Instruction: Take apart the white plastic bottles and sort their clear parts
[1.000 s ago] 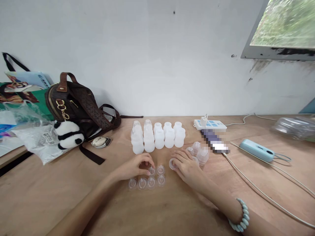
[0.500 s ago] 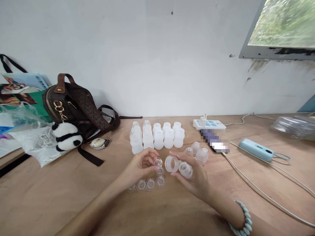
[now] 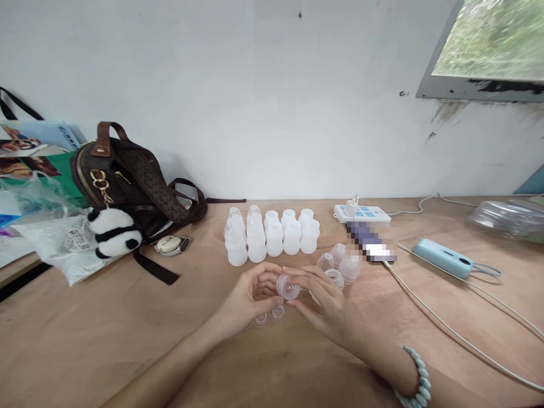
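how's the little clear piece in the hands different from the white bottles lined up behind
The clear piece is held off the table between the left hand and right hand; the white bottles stand upright on the wooden table, untouched. The piece is see-through and short; the bottles are milky white and taller. It is a single piece; the bottles form neat rows. Both look like plastic.

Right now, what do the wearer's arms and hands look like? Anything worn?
Both forearms are bare, with no sleeves in view. The left hand has no glove, and no ring or watch shows. The right hand is also ungloved; its wrist carries a bracelet of rounded pale blue-green beads. No markings or cables show on either arm.
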Demonstrator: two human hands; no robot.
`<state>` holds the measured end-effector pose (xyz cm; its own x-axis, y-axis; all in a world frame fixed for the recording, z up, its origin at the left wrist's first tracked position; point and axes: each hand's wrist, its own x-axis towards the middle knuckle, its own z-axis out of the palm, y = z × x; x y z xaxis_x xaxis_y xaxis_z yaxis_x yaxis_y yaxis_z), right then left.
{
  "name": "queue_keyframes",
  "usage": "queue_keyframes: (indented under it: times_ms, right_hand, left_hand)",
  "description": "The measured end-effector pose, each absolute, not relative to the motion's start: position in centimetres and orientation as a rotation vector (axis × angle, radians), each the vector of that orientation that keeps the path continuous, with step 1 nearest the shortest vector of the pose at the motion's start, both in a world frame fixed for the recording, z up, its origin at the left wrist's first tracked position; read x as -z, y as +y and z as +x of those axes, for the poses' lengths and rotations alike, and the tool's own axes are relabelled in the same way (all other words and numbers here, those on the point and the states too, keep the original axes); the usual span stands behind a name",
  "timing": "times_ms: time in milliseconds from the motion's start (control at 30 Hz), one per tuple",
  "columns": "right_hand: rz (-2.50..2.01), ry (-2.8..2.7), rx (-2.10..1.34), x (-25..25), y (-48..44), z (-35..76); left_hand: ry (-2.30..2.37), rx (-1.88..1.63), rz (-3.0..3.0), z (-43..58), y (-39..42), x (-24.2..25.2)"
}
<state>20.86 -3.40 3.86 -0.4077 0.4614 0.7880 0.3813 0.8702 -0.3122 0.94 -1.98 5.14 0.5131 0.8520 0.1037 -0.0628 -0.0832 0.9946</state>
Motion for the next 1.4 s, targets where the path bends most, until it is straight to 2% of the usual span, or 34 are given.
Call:
queue_keyframes:
  times_ms: [500,733,900,1100,1400]
  right_hand:
    - [-0.635,-1.916,-0.251,-4.3,-4.0,21.2]
    - [-0.662,-1.913,-0.260,-4.7,-4.6,20.9]
    - [-0.729,-1.929,-0.201,-4.8,-4.8,21.0]
    - [-0.786,-2.020,-0.331,-5.0,-4.9,21.3]
    - [-0.659,-1.975,-0.296,-5.1,-5.0,21.1]
  left_hand:
    - [0.674,-0.933,1.416,1.4,-2.9,-5.6]
    - [0.469,-0.869,1.302,1.7,-2.8,-4.9]
    - [0.592,-0.842,1.339,1.5,-2.9,-5.1]
    - [0.718,-0.827,1.470,1.0,-2.4,-4.8]
    - [0.733,-0.879,1.703,-0.1,-2.6,-7.0]
